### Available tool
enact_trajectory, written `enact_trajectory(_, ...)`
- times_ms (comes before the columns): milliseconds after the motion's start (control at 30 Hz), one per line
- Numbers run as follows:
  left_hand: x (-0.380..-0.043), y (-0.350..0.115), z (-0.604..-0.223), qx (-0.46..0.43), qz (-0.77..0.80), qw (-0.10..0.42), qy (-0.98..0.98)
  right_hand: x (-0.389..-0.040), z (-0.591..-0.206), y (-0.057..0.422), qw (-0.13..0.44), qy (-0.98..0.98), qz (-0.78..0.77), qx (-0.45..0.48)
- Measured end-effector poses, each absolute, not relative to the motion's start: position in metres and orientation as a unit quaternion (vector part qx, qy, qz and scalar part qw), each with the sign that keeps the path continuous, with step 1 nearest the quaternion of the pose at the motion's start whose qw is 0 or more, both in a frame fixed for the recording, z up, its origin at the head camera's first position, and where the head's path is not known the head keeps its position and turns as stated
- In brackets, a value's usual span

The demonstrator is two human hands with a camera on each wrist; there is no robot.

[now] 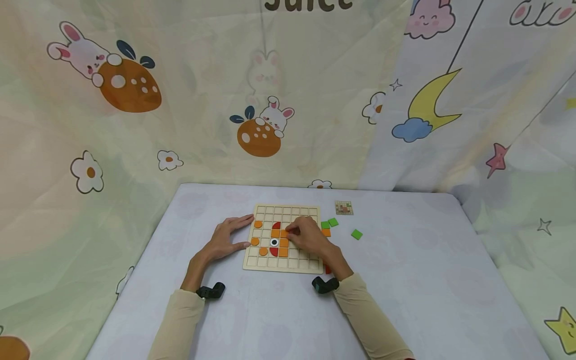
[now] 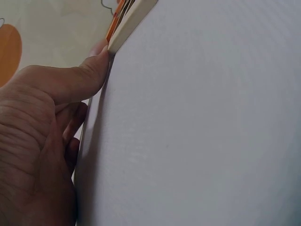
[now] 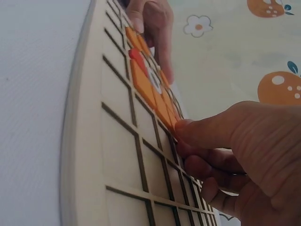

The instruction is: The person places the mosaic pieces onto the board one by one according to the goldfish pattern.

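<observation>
A square wooden grid board (image 1: 297,265) lies on the table with tiles set in its cells. My left hand (image 1: 221,241) rests along its left side, fingers straight and thumb spread; the thumb (image 2: 82,75) touches the board's edge. My right hand (image 1: 308,236) is over the board, thumb and curled fingertips pinching at an orange square tile (image 1: 283,233); the fingers partly hide it. Nearby sit more orange squares (image 1: 283,252), a round eye tile (image 1: 274,242), red quarter-round tiles (image 1: 273,252) and orange discs (image 1: 258,224). In the right wrist view the thumb (image 3: 197,132) meets the orange row's end.
Right of the board lie green squares (image 1: 357,234), an orange square (image 1: 326,232) and a red piece (image 1: 328,269) partly behind the right wrist. A small pattern card (image 1: 344,208) lies farther back. A printed curtain (image 1: 198,100) hangs behind the white table (image 1: 270,310).
</observation>
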State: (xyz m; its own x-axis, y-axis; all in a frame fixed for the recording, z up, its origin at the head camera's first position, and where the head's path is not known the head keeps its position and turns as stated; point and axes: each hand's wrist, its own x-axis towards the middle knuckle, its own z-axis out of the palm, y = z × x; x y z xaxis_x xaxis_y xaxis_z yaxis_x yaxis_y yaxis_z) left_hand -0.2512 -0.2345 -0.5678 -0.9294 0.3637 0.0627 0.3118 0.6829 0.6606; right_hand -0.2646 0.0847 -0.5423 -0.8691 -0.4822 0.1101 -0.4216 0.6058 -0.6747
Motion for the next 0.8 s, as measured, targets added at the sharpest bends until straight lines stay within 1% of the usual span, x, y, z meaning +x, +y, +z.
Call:
enact_trajectory(300,-0.252,-0.235,-0.568,0.192,0.347,0.031,0.917,-0.263,-0.532,0.100,0.032,0.888,-0.387,-0.246)
enact_trajectory(400,-0.251,-0.236,-0.569,0.194,0.342,0.026,0.919,-0.260,-0.527,0.109,0.037,0.889,-0.393,-0.234)
enact_trajectory(800,-0.251,-0.236,-0.569,0.190,0.345,0.037,0.919,-0.257,-0.523,0.160,0.039,0.890,-0.389,-0.234)
